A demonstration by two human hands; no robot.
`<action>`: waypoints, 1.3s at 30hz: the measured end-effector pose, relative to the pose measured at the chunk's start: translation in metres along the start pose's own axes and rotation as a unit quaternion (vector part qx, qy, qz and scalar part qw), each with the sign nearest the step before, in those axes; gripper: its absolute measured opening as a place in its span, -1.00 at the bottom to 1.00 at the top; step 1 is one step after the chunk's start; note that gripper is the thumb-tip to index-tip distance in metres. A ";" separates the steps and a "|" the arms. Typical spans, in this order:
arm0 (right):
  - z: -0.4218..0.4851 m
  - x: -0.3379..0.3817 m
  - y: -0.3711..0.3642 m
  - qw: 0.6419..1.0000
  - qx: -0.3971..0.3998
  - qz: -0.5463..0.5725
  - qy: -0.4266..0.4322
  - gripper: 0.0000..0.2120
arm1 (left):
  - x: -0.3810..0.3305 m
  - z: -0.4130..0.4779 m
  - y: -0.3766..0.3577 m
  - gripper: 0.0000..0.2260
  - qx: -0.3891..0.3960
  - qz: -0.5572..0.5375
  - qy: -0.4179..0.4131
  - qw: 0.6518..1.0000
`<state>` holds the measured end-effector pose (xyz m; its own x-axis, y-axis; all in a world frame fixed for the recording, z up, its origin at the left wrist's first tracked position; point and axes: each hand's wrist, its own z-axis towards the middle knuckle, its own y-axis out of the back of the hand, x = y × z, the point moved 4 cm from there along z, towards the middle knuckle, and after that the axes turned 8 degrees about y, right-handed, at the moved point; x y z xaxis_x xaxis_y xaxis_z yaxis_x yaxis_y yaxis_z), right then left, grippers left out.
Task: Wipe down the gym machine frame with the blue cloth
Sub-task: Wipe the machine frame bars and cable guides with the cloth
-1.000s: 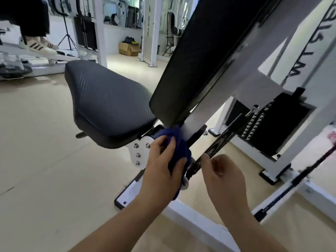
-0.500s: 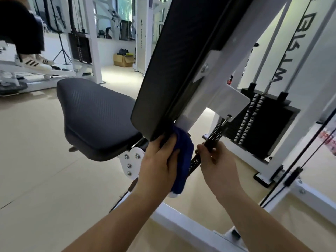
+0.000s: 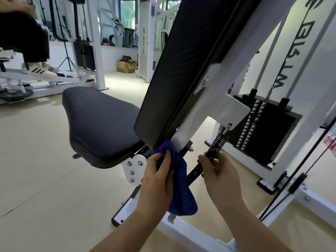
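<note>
Gripping a crumpled blue cloth (image 3: 180, 180) in the left hand (image 3: 156, 180), fingers curled over its top, at lower centre. Upper end pressed to the foot of the slanted white metal machine frame (image 3: 209, 115), long axis running steeply down-right, loose end hanging. Pinching a black coil-spring rod (image 3: 217, 142) with the right hand (image 3: 218, 177), right of centre.

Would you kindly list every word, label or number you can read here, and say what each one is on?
"BRTW", uncertain: vertical, on the far white column.
Large dark letters on the white machine panel: sideways, cut off, not surely readable.
Red-and-white sticker: blurred.
Label on the black cylinder: too small.
</note>
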<state>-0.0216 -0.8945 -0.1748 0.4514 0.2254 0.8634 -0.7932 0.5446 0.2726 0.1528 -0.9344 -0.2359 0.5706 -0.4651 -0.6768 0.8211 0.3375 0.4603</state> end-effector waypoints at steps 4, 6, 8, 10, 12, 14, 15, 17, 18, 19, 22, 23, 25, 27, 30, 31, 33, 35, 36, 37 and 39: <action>0.006 0.008 0.003 0.999 0.028 -0.026 -0.015 -0.95 | 0.023 -0.011 -0.003 -0.48 0.026 0.015 0.037 0.999; 0.005 0.017 0.010 0.999 0.029 -0.036 -0.014 -0.82 | 0.008 -0.005 0.003 -0.53 0.018 0.003 0.039 0.999; -0.001 0.033 0.023 0.998 0.005 -0.057 0.015 -0.73 | -0.018 0.008 0.007 -0.60 0.003 -0.005 0.014 1.000; -0.011 0.053 0.039 0.994 -0.039 -0.068 0.078 -0.78 | -0.038 0.018 0.008 -0.59 -0.008 -0.001 -0.005 1.000; -0.017 0.078 0.054 0.978 -0.071 -0.085 0.178 -0.87 | -0.038 0.016 0.005 -0.61 -0.017 0.010 -0.003 1.000; -0.015 0.102 0.065 0.946 -0.090 -0.112 0.292 -0.87 | -0.031 0.006 0.004 -0.54 -0.007 0.020 0.031 0.999; -0.012 0.113 0.067 0.925 -0.093 -0.135 0.344 -0.81 | -0.032 0.002 0.004 -0.49 -0.004 0.030 0.047 0.998; 0.000 0.129 0.066 0.884 -0.077 -0.199 0.415 -0.67 | -0.049 0.003 0.006 -0.49 -0.008 0.038 0.064 0.997; 0.009 0.131 0.063 0.874 -0.061 -0.227 0.425 -0.61 | -0.063 0.008 0.008 -0.52 -0.017 0.041 0.053 0.998; 0.017 0.131 0.060 0.873 -0.045 -0.249 0.416 -0.57 | -0.078 0.015 0.010 -0.54 -0.028 0.047 0.036 0.998; 0.034 0.123 0.059 0.884 -0.022 -0.285 0.369 -0.55 | -0.094 0.025 0.009 -0.54 -0.036 0.056 0.041 0.997; 0.035 0.123 0.061 0.886 -0.018 -0.289 0.362 -0.55 | -0.091 0.023 0.007 -0.52 -0.028 0.067 0.048 0.996; 0.035 0.124 0.064 0.896 -0.010 -0.276 0.348 -0.56 | -0.085 0.017 0.003 -0.48 0.000 0.080 0.053 0.995; 0.035 0.123 0.064 0.902 0.001 -0.261 0.343 -0.55 | -0.085 0.015 0.004 -0.49 0.024 0.083 0.078 0.993; 0.036 0.121 0.067 0.920 0.010 -0.220 0.325 -0.56 | -0.110 0.026 0.014 -0.57 0.026 0.031 0.048 0.998; 0.037 0.121 0.068 0.926 0.014 -0.204 0.319 -0.57 | -0.122 0.032 0.016 -0.58 0.026 0.006 0.013 1.000; 0.039 0.122 0.071 0.932 0.027 -0.187 0.309 -0.54 | -0.137 0.040 0.012 -0.56 0.040 -0.040 -0.023 0.998; 0.039 0.122 0.072 0.937 0.039 -0.178 0.297 -0.51 | -0.139 0.043 0.007 -0.55 0.038 -0.061 -0.009 0.997; 0.041 0.123 0.073 0.942 0.042 -0.169 0.286 -0.50 | -0.139 0.041 0.005 -0.55 0.033 -0.069 0.002 0.997; 0.042 0.122 0.074 0.947 0.045 -0.161 0.276 -0.50 | -0.137 0.038 0.005 -0.56 0.030 -0.083 0.022 0.996; 0.043 0.122 0.074 0.949 0.046 -0.152 0.273 -0.50 | -0.133 0.030 0.008 -0.55 0.032 -0.115 0.058 0.991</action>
<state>-0.0423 -0.8612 -0.0313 0.7901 0.4672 0.3968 -0.6128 0.5851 0.5312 0.0836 -0.8941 -0.1253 0.3653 -0.4258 -0.8278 0.9308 0.1791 0.3187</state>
